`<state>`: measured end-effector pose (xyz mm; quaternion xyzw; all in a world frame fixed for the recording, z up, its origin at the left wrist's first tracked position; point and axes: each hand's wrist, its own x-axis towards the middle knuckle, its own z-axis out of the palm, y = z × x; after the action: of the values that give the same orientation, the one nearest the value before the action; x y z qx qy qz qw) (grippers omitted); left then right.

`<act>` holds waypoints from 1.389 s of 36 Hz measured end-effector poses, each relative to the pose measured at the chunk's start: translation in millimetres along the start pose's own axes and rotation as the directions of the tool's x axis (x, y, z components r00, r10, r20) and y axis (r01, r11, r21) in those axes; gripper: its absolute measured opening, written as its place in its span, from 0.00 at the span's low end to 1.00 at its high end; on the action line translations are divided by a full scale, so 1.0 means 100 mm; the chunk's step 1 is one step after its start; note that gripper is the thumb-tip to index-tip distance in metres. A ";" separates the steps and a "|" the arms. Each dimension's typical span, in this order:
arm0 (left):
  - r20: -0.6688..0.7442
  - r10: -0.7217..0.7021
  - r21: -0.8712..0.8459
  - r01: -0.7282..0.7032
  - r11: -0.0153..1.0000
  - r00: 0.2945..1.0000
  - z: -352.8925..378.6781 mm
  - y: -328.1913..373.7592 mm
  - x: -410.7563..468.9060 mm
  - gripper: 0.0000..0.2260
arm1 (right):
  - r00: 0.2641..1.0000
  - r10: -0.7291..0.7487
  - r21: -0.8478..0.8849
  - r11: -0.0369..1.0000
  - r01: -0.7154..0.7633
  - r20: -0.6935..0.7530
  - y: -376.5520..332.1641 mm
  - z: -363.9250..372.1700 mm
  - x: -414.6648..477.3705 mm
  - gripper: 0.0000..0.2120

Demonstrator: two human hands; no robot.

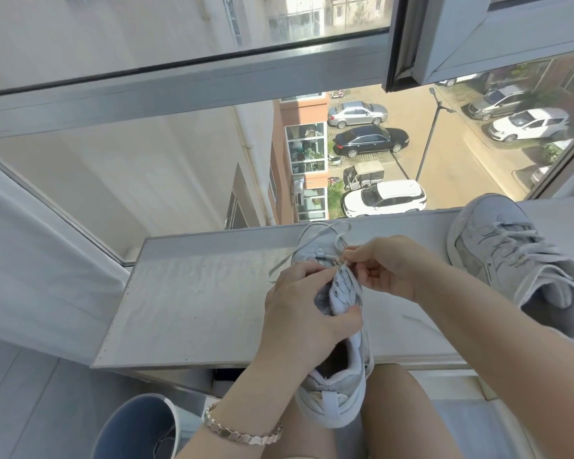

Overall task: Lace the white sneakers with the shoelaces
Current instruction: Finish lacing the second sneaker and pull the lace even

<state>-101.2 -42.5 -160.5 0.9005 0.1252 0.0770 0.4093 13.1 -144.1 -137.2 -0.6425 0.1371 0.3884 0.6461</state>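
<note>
Sneaker (332, 392) in left hand (299, 313)

Pinkish metal link bracelet (242, 432).

We can read only one mark: a small dark letter, seemingly an "R", with a thin stroke trailing after it, printed on the side of the white sneaker (497, 256) that lies at the right on the window sill (196, 309). Whatever follows the letter is too small for us to make out. Plates on the cars (370, 139) outside are unreadable to us
</note>
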 end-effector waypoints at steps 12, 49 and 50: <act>0.002 -0.005 -0.021 0.005 1.000 1.000 0.00 0.00 0.01 0.36 | 0.921 -0.389 -0.292 0.882 0.370 -0.008 0.15 -0.03 -0.13 0.06; -0.049 0.001 -0.017 -0.002 1.000 0.999 -0.03 0.03 -0.01 0.24 | 0.500 -0.855 0.009 0.506 0.863 0.136 0.44 -0.17 -0.62 0.05; -0.048 0.000 -0.024 -0.001 1.000 0.999 -0.03 0.03 -0.02 0.23 | 0.535 -0.833 0.124 0.551 0.825 0.144 0.39 -0.21 -0.73 0.04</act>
<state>-103.2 -42.4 -156.4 0.8934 0.1341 0.1004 0.4169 -54.5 -192.2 -118.9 -0.5782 -0.2363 0.0914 0.7756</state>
